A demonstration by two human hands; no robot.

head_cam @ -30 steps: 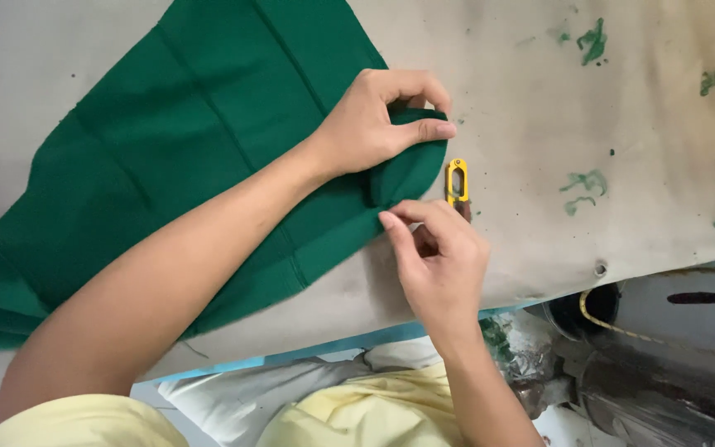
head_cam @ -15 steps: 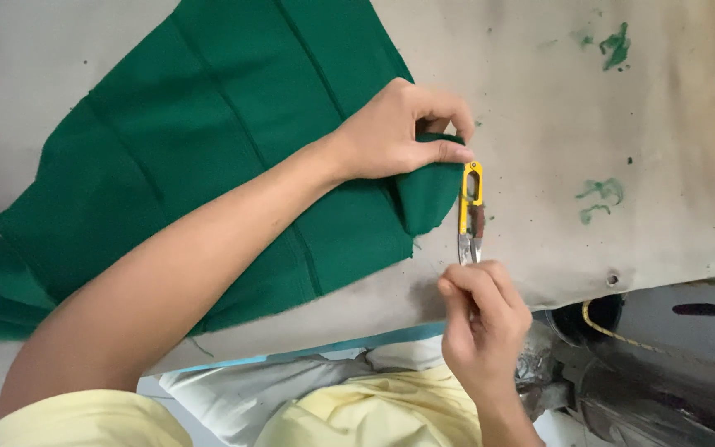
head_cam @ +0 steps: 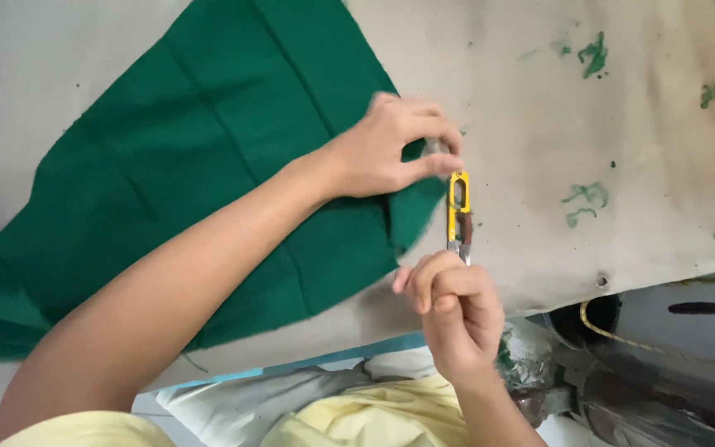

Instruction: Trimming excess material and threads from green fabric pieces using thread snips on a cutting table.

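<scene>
While the grey, stained surface (head_cam: pixel 539 99) carries everything in view, the green cloth (head_cam: pixel 208 190) is the largest item on it and serves as the landmark. It lies flat and spreads from its far corner at the top of the view down to the left edge. Straight stitched seams cross it in parallel lines. Its right corner is folded over on itself.

The left hand (head_cam: pixel 391 153) rests on that folded right corner. Thumb and forefinger are pinched together on the cloth edge; the remaining fingers curl over the fold. The left forearm lies diagonally across the cloth.

The right hand (head_cam: pixel 453 319) sits just off the cloth's near right edge, over bare surface. Its fingers are bunched together in a loose fist, pinching the blade end of the thread snips (head_cam: pixel 459 207). Whether a thread is also caught between them cannot be told.

Change since a second ago: the snips lay beside the cloth corner with the right hand only near them; the right hand has now drawn back toward the body with the blade tips in its fingers. Judgement: the tool has gone from lying free to being handled, while the left hand has kept its pinch on the corner.

The thread snips are small, with a yellow looped handle and short metal blades. They lie just right of the folded corner, handle near the left thumb, blades toward the right hand.

Green thread scraps (head_cam: pixel 585 199) lie well right of the cloth.
</scene>
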